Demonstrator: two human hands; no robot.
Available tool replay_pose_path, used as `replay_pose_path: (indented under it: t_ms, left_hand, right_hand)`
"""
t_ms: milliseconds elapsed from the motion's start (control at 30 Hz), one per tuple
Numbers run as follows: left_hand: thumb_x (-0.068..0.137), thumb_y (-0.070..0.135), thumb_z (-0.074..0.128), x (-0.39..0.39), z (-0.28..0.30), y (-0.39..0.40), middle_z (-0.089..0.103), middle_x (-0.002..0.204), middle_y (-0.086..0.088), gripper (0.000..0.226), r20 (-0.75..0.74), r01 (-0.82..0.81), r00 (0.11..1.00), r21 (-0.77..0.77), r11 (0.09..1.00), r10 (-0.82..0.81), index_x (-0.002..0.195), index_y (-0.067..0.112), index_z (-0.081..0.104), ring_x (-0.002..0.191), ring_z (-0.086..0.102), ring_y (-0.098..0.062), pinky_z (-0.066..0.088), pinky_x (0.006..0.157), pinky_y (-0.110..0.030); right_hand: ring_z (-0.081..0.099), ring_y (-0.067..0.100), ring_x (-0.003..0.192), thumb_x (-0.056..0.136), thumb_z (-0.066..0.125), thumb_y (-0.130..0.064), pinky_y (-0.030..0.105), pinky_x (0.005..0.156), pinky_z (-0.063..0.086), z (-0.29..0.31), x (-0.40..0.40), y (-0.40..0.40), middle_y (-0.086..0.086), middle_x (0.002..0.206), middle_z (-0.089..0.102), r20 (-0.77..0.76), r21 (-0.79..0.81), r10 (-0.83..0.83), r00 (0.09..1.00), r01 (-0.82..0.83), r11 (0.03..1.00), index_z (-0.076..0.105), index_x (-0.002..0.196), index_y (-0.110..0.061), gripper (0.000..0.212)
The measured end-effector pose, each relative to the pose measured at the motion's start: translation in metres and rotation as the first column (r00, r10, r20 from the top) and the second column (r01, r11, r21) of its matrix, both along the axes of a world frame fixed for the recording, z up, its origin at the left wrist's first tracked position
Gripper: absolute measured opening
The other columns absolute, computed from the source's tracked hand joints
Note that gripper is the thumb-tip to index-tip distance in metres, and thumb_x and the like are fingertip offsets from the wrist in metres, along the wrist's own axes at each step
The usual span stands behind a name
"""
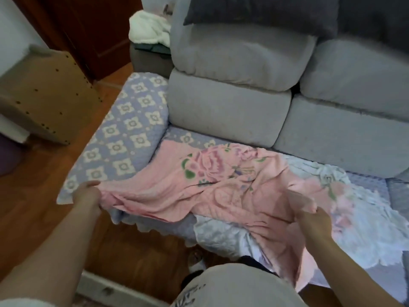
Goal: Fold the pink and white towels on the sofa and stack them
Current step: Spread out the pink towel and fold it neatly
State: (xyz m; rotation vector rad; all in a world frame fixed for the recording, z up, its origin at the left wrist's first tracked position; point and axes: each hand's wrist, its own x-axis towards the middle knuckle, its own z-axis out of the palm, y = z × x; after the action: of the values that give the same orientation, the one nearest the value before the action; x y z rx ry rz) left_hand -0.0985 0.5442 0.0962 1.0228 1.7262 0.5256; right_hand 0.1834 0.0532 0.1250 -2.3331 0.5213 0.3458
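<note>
Nearest to us, our left hand grips one corner of the pink towel, fingers curled round a bunch of cloth at the sofa's front edge, at about nine o'clock from the towel's middle. Our right hand is clamped on another bunch of the same towel at about four o'clock from its middle, the cloth gathered above the knuckles.

Between the two hands the pink towel runs left to right — its long axis lies roughly along the front edge of the seat, from nine o'clock toward three. It is rumpled, not flat, with a floral print showing near its far side. Below our right hand a length of it spills over the seat's front edge toward six o'clock.

Under and beyond the pink towel, toward three o'clock, lies the white towel, crumpled on the seat and partly covered by the pink one.

Both rest on the patterned sofa cover — lilac with pale flower shapes. Farther off, at twelve o'clock, stand the grey back cushions, with a dark pillow above them.
</note>
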Motion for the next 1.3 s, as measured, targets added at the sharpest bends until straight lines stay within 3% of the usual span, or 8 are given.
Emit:
replay_pose_path:
  t_ms: [167,400,633,733,867,967,1133,1300]
  left_hand:
    - [0.090,-0.006,0.037,0.074,0.065,0.012,0.058,0.093,-0.019,0.038,0.322,0.093,0.945,-0.078,0.993,-0.063,0.077,0.020,0.062,0.072,0.057,-0.029,0.053,0.048,-0.030]
    - [0.063,-0.013,0.039,0.097,0.207,0.042,0.069,0.084,-0.014,0.038,0.826,-0.075,0.539,0.241,0.968,-0.163,0.076,0.016,0.060,0.081,0.071,-0.026,0.060,0.082,-0.037]
    - [0.092,0.002,0.048,0.007,0.132,0.156,0.064,0.102,0.006,0.032,0.414,-0.126,0.910,0.198,0.972,0.033,0.102,0.025,0.067,0.095,0.066,-0.014,0.053,0.067,-0.021]
    - [0.090,-0.009,0.047,-0.024,0.088,0.193,0.066,0.114,-0.009,0.048,0.373,-0.157,0.924,0.153,0.976,0.091,0.125,0.016,0.067,0.092,0.067,-0.027,0.057,0.061,-0.027]
    - [0.079,-0.025,0.028,-0.043,0.023,0.191,0.064,0.118,-0.017,0.074,0.152,0.154,0.978,-0.065,0.986,-0.143,0.128,0.016,0.067,0.083,0.058,-0.030,0.049,0.071,-0.037]
    - [0.081,-0.019,0.032,-0.056,-0.006,0.181,0.065,0.102,-0.018,0.064,0.121,0.172,0.980,-0.107,0.979,-0.158,0.116,0.016,0.073,0.076,0.059,-0.031,0.056,0.060,-0.032]
    - [0.084,-0.014,0.053,-0.070,-0.023,0.171,0.062,0.131,-0.009,0.050,0.238,0.185,0.960,-0.144,0.972,-0.148,0.118,0.020,0.069,0.097,0.067,-0.025,0.058,0.074,-0.038]
    - [0.080,-0.019,0.062,-0.059,-0.003,0.148,0.063,0.124,-0.012,0.061,0.335,0.176,0.934,-0.142,0.974,-0.120,0.128,0.018,0.055,0.103,0.066,-0.032,0.057,0.076,-0.042]
  right_hand:
    - [0.066,0.041,0.086,0.072,0.067,-0.022,0.054,0.080,0.057,-0.005,0.023,0.036,0.022,0.096,0.067,-0.034,0.032,-0.003,0.999,0.004,0.999,0.065,0.102,-0.005,0.035]
    - [0.061,0.044,0.086,0.068,0.045,-0.042,0.043,0.075,0.048,0.010,0.024,0.077,0.023,0.091,0.062,0.055,0.086,-0.050,0.997,0.045,0.995,0.060,0.099,0.001,0.055]
    - [0.050,0.035,0.081,0.063,0.045,-0.034,0.037,0.074,0.036,0.019,-0.005,0.114,0.021,0.089,0.055,0.030,0.055,-0.022,0.999,0.020,0.998,0.056,0.096,0.000,0.049]
    - [0.056,0.041,0.085,0.080,0.057,-0.029,0.039,0.075,0.040,0.018,-0.019,0.143,0.027,0.093,0.060,0.011,-0.005,-0.037,0.999,0.037,0.999,0.059,0.098,0.002,0.036]
    - [0.060,0.042,0.089,0.059,0.049,-0.032,0.038,0.073,0.041,0.011,-0.043,0.191,0.020,0.090,0.057,0.071,-0.030,-0.046,0.996,0.048,0.998,0.060,0.105,0.002,0.058]
    - [0.063,0.045,0.092,0.067,0.059,-0.029,0.049,0.078,0.051,0.009,-0.049,0.219,0.024,0.092,0.062,0.109,-0.080,-0.047,0.993,0.056,0.995,0.059,0.099,-0.002,0.042]
    - [0.061,0.042,0.099,0.076,0.061,-0.020,0.044,0.082,0.047,0.052,-0.039,0.267,0.020,0.096,0.056,0.248,-0.043,-0.208,0.946,0.225,0.973,0.057,0.111,0.003,0.043]
    - [0.049,0.030,0.079,0.088,0.062,-0.010,0.032,0.068,0.029,0.084,-0.092,0.387,0.011,0.083,0.047,0.411,0.012,0.132,0.902,-0.150,0.989,0.046,0.090,-0.006,0.016]
